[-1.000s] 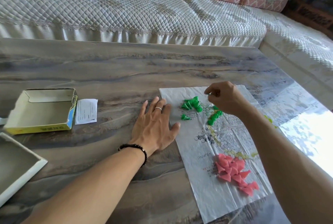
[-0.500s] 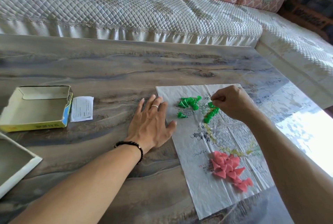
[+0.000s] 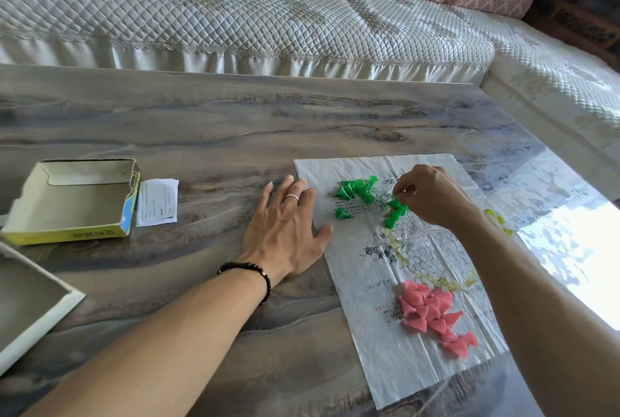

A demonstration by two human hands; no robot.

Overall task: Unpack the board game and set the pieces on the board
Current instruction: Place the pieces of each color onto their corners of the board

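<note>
Sofa [image 3: 235, 14]: quilted pale cover, pink patterned cushions at the back, runs along the far side of the table.
Table [image 3: 201, 125]: grey wood-grain top, glossy, with bright glare at its right edge.
Board [image 3: 379, 332]: a creased paper sheet printed with circles, flat on the right half of the table.
Yellow box [image 3: 72, 195]: open, near the left edge; a white tray [image 3: 30, 302] sits nearer the camera.
Paper slip [image 3: 157, 202]: just right of the yellow box.
Left hand [image 3: 285, 232]: flat on the table, fingers spread, fingertips and thumb touching the board's left edge; a ring and a dark bead bracelet [image 3: 250, 270] show.
Right hand [image 3: 432, 195]: above the far part of the board, fingers curled, thumb and forefinger pinched together; I cannot tell whether a piece is between them.
Pink pieces [image 3: 432, 312]: cone-shaped, heaped on the near part of the board.
Green pieces [image 3: 355, 188]: a loose cluster on the far part, more in a row just below the right hand.
</note>
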